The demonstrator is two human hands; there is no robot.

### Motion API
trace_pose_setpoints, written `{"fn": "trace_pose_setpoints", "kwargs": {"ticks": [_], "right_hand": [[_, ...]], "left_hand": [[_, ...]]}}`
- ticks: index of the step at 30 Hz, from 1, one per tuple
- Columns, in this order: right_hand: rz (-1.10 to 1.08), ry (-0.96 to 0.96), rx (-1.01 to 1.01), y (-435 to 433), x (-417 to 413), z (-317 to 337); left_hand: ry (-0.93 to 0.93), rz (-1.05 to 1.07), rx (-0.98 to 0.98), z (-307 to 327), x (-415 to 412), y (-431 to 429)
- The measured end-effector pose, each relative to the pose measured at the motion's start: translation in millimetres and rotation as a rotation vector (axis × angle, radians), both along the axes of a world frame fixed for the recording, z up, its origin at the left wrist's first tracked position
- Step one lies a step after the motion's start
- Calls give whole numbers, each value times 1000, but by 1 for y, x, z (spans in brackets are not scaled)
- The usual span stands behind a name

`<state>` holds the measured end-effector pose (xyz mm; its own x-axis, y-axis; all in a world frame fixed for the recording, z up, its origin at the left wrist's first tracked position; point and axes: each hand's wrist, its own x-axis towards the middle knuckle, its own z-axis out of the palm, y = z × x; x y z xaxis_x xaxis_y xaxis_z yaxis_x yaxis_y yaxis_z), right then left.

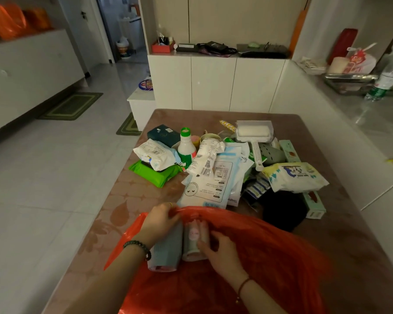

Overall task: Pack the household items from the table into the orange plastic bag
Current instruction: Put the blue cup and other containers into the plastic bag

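Orange bag (270, 245) — brown leaf-patterned table (123, 200).

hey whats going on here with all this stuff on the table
A person is packing household items into an orange plastic bag at the near end of the table. The left hand holds the bag's rim open, while the right hand sets a small pink-and-white container inside, next to a grey pack. Most items, including a green-capped bottle and a lint roller, lie piled farther back, unpacked.

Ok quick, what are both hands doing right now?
Left hand: fingers closed on the orange bag's rim, holding it open.
Right hand: fingers wrapped round a pink-and-white pack inside the bag.
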<state>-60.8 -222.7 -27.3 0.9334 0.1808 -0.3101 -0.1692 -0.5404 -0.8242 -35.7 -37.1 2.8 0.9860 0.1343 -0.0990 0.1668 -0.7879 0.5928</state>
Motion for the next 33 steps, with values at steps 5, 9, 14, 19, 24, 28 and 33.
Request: {"fn": "trace_pose_setpoints", "kwargs": {"ticks": [5,9,14,19,24,28,33], "right_hand": [[-68,-339,63,-36,9,37],[-509,-508,-4,-92,48,63],[-384,-110,-420,-127,86,47],[-356,-93,-422,-131,90,41],[-583,-599,-112,-129,52,76],[-507,-513,459,-118,-6,105],[-314,372,571,-92,-40,68]], "left_hand": [[-52,52,-66,-4,2,4],[-76,42,-50,-5,4,3],[-76,51,-60,-5,6,0],[-78,48,-68,-3,3,1],[-98,36,-59,-1,1,2],[-107,44,-47,-2,1,1],[-121,55,-58,0,0,1]]}}
